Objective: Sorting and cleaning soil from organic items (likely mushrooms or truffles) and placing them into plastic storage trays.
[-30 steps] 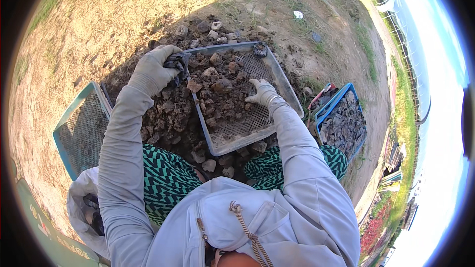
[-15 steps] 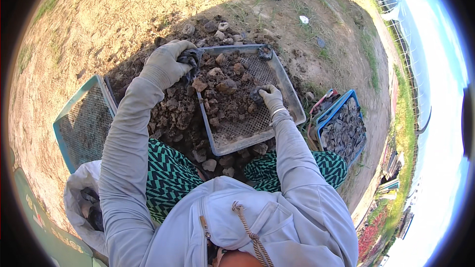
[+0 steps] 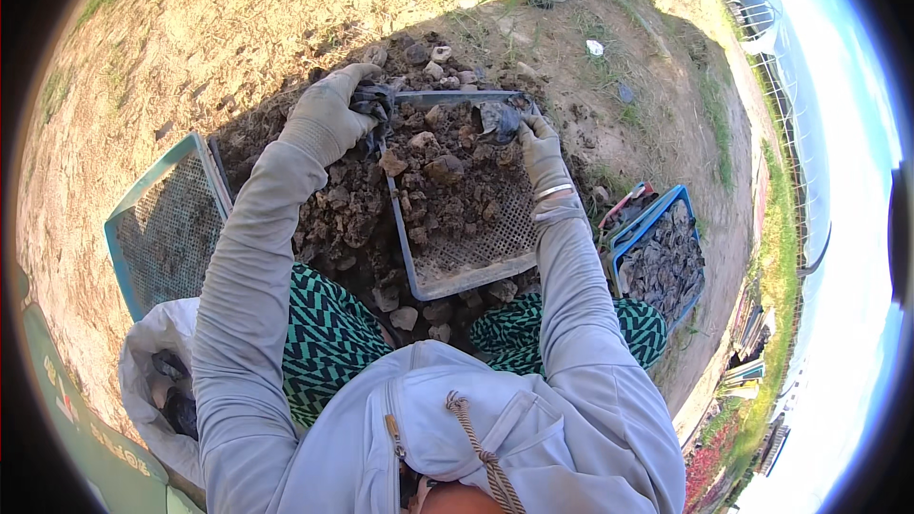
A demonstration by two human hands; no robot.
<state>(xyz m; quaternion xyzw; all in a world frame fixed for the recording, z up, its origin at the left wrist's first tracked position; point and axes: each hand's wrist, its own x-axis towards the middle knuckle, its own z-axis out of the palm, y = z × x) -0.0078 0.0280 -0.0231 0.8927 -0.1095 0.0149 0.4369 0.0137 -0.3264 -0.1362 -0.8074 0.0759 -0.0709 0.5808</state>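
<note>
Right hand [image 3: 538, 148] now up at the mesh tray's [image 3: 466, 278] far end, long axis away from body, both grips closed: dark shell [image 3: 497, 120], left hand [image 3: 328, 114] on clump [image 3: 369, 100]

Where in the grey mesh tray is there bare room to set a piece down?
The grey mesh tray is bare along its near edge and near-right corner, between the pile of muddy lumps and the rim. The far half is crowded: the left hand and right hand are both there, each gripping a dark piece.
</note>
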